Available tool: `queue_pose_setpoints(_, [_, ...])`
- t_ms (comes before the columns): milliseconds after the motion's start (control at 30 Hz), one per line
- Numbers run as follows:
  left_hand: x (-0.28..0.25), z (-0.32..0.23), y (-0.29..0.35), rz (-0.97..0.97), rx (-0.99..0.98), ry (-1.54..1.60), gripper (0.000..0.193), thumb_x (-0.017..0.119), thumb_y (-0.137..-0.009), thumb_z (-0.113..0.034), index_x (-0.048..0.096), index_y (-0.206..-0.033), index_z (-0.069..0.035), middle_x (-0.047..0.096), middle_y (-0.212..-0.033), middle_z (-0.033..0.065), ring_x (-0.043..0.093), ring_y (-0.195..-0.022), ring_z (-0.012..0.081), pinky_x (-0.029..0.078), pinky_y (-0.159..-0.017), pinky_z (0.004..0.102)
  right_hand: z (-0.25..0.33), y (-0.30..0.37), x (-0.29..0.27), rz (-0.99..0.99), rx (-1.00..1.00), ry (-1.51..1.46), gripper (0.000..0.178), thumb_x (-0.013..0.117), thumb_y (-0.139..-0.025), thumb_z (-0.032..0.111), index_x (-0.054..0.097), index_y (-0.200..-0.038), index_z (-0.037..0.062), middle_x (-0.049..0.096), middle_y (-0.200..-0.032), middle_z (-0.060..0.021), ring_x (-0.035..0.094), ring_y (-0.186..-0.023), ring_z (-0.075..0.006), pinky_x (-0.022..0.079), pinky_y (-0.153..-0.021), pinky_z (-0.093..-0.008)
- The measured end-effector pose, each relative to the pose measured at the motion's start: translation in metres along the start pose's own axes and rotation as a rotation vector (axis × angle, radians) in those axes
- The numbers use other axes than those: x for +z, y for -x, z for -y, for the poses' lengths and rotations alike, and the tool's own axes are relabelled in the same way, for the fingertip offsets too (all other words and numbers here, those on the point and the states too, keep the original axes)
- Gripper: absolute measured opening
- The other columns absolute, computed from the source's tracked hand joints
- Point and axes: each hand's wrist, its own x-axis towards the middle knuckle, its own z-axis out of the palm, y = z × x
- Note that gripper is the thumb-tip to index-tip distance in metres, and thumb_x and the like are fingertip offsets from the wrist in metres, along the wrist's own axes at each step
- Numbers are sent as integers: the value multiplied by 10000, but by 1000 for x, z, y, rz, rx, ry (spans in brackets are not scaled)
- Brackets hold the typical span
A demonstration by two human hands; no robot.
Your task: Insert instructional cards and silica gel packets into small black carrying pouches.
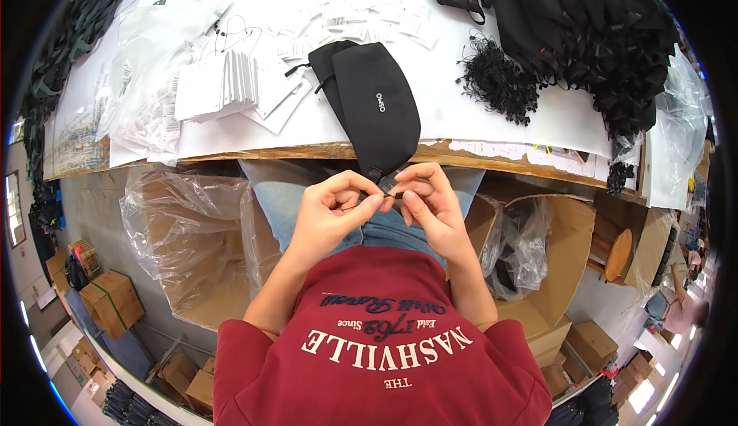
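A black fabric pouch [378, 107] with small white lettering lies at the table's near edge, its lower end overhanging toward my lap. Just below that end, my left hand [337, 209] pinches a thin black cord [390, 195] between thumb and fingertips. From the other side, my right hand [432, 204] closes its thumb and fingers on the same cord, near a small dark piece. The fingertips almost meet and partly hide the cord. Another black pouch [329, 63] with a zipper pull lies partly under the first.
Left of the pouches stand stacked white cards [217, 88] beside clear plastic bags [142, 80]. Loose white tags [354, 22] are strewn farther back. A bundle of black cords [500, 80] and heaped black pouches [569, 18] lie right. Plastic-lined cardboard boxes [196, 249] flank my legs.
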Motion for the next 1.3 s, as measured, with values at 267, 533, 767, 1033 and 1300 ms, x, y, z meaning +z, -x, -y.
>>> queue_pose_setpoints(267, [1,3,0,21,-32,-31,61,637,-867,-63,627,-886,-6,323,-537,-112,267,-505,-21,214,-477,186,1,-2,5,-15,-98,170,207,531,-938,44,484,-1138,21,624,-841,-59,614,-794,-111,456,-673,-211])
queue_pose_setpoints(533, [5,3,1,-29,45,-215,57,659,-834,-58,636,-839,-6,282,-527,-84,228,-509,7,188,-469,225,-4,-2,11,-84,-254,519,198,538,-902,-33,499,-1091,7,631,-818,-117,652,-740,-183,514,-666,-266])
queue_pose_setpoints(767, [3,7,2,-105,107,-384,66,677,-817,-71,642,-834,-19,320,-519,-45,276,-494,32,224,-448,245,11,-18,9,-4,-126,638,189,548,-875,-8,524,-1060,14,628,-831,-116,630,-817,-251,491,-735,-336])
queue_pose_setpoints(1033, [15,20,4,211,407,-596,91,711,-759,-94,670,-836,-73,414,-535,26,388,-472,150,324,-461,310,-4,-60,9,-232,-378,1395,593,713,-750,252,493,-1283,117,333,-1399,-168,272,-1323,-382,276,-1049,-506])
queue_pose_setpoints(1300, [-1,3,-15,-23,640,-651,305,685,-791,-96,615,-1087,-71,578,-1170,101,515,-1041,286,412,-914,389,6,-56,-15,-245,-437,953,684,704,-744,210,409,-1350,89,360,-1387,-188,375,-1273,-366,323,-1053,-430])
